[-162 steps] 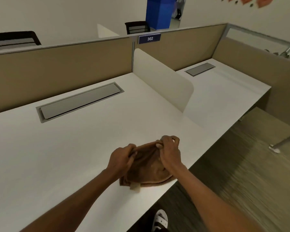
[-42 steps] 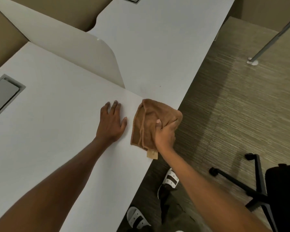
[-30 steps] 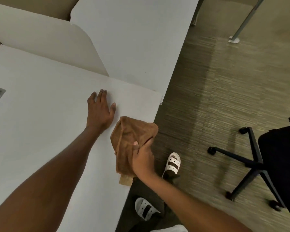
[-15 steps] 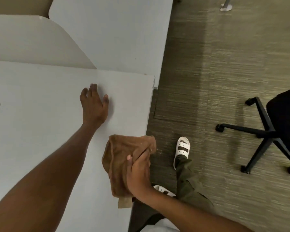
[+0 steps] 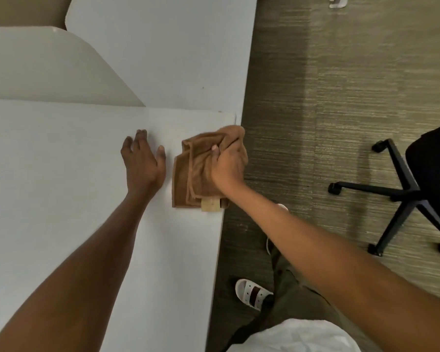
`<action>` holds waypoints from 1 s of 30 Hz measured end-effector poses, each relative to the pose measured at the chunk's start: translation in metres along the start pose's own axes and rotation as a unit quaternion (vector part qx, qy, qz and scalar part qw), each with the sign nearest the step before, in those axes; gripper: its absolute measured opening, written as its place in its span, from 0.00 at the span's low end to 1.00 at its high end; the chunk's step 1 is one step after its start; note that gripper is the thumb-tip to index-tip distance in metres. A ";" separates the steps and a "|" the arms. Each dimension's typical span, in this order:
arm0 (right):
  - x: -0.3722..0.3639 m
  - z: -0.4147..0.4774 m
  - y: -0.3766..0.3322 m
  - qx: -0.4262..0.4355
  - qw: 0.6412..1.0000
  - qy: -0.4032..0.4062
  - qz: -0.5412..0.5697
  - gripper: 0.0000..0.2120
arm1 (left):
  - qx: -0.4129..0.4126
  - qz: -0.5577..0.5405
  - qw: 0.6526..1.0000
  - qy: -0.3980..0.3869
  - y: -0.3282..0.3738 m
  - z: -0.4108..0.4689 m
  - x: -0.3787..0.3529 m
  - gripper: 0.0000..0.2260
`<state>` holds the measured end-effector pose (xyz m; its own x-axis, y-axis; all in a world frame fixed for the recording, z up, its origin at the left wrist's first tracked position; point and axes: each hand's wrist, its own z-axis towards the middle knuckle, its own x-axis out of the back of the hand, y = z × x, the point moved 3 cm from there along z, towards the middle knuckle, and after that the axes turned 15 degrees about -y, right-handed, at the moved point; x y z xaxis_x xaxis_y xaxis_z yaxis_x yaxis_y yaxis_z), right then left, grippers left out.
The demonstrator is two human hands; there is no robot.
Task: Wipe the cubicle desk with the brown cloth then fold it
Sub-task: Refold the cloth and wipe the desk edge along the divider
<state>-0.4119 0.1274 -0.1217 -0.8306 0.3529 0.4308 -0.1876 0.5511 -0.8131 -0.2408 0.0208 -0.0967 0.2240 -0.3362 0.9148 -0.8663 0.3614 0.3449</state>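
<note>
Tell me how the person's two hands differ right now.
The left hand lies flat with straight fingers; the right hand is curled. The left hand holds nothing; the right hand grips the brown cloth. The left hand sits further in on the desk; the right hand is by its edge. Both are down on the same white desk.

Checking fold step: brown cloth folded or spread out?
Loosely folded and bunched, not spread: the brown cloth shows stacked hem edges, its top crumpled in the right hand.
</note>
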 end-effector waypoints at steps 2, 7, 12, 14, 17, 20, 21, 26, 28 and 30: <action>0.011 0.027 -0.010 -0.001 1.000 0.016 -0.013 0.29 | 0.000 0.003 1.000 0.003 0.000 0.000 0.000 0.26; 0.025 0.066 -0.023 0.017 0.999 0.027 -0.044 0.26 | 0.003 -0.003 1.000 0.002 0.000 -0.001 0.000 0.25; 0.022 0.069 -0.021 0.040 0.997 0.032 -0.062 0.23 | 0.009 -0.004 1.000 -0.005 0.000 0.000 0.000 0.25; 0.022 0.070 -0.019 0.042 0.997 0.022 -0.057 0.21 | 0.006 -0.004 1.000 -0.005 0.000 0.000 0.000 0.24; 0.026 0.072 -0.016 0.046 0.999 0.018 0.005 0.16 | 0.004 -0.017 1.000 -0.004 -0.002 -0.002 0.001 0.24; 0.034 0.079 -0.023 0.097 0.992 0.013 0.080 0.13 | 0.021 -0.049 0.999 -0.001 -0.004 -0.003 0.002 0.26; 0.037 0.085 -0.027 0.106 0.990 0.002 0.090 0.13 | 0.025 -0.055 0.998 0.001 -0.005 -0.002 0.002 0.26; 0.041 0.122 -0.057 0.106 0.987 -0.115 0.042 0.13 | 0.043 -0.064 0.997 -0.006 -0.010 0.000 0.002 0.27; 0.036 0.133 -0.071 0.122 0.976 -0.180 -0.003 0.14 | 0.050 -0.063 0.997 -0.012 -0.011 0.001 0.002 0.28; 0.026 0.141 -0.088 0.135 0.958 -0.254 -0.014 0.14 | 0.058 -0.055 0.997 -0.016 -0.011 0.002 0.001 0.28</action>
<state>-0.4911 -0.0182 -0.0944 -0.9584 -0.1107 0.2632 -0.2850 0.3155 -0.9051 -0.2318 0.0146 -0.0996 0.3088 -0.3961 0.8647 -0.8829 0.2188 0.4155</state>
